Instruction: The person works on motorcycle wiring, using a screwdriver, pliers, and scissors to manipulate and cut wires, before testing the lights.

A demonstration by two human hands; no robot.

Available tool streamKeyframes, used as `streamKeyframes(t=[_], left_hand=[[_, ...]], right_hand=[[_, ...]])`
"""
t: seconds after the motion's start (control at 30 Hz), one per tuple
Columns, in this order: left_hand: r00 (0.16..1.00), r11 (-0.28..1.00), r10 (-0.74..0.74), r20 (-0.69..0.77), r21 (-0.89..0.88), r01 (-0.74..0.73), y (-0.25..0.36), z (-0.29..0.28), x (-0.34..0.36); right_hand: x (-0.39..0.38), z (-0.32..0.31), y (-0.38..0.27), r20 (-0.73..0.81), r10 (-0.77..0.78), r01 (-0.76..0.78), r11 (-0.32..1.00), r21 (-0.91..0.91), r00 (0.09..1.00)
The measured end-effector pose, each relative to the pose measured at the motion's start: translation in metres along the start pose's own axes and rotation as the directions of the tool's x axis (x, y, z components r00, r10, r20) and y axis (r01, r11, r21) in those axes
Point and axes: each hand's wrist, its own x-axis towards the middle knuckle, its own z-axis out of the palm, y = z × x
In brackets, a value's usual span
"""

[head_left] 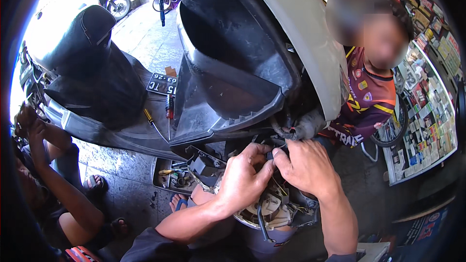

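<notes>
Both hands meet over the opened front end of a scooter. My left hand (245,172) is closed, its thumb and fingers pinched at a small dark part, perhaps a connector or cable. My right hand (308,165) is closed at the same spot, thumb tip close to the left thumb. The fingers cover most of that part, so its kind cannot be made out. Just beneath lies a pale plastic housing (279,216) with loose wires. A black lever (262,218) hangs down across it. Beyond the fingers sits a grey rubber-like grip or boot (310,125).
The scooter's dark leg shield (233,68) and black seat (73,39) spread ahead. On its footboard lie a yellow-handled screwdriver (149,116), a red-handled screwdriver (169,109) and a number plate (161,83). A tool tray (156,174) stands below. One person crouches left; another stands right beside a sticker-covered display case (422,116).
</notes>
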Motion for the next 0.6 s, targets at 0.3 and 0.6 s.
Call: streamKeyframes(t=[0.3,0.6], left_hand=[[0.992,0.998,0.048,-0.115,0.045,-0.043,-0.001,0.012,0.011],[0.990,1.000,0.028,-0.135,0.014,-0.027,-0.006,0.014,0.016]], right_hand=[[0.013,0.028,0.032,-0.018,-0.382,0.346,0.855,-0.386,0.924],[0.024,0.036,0.040,-0.085,-0.434,0.391,0.868,-0.307,0.897]])
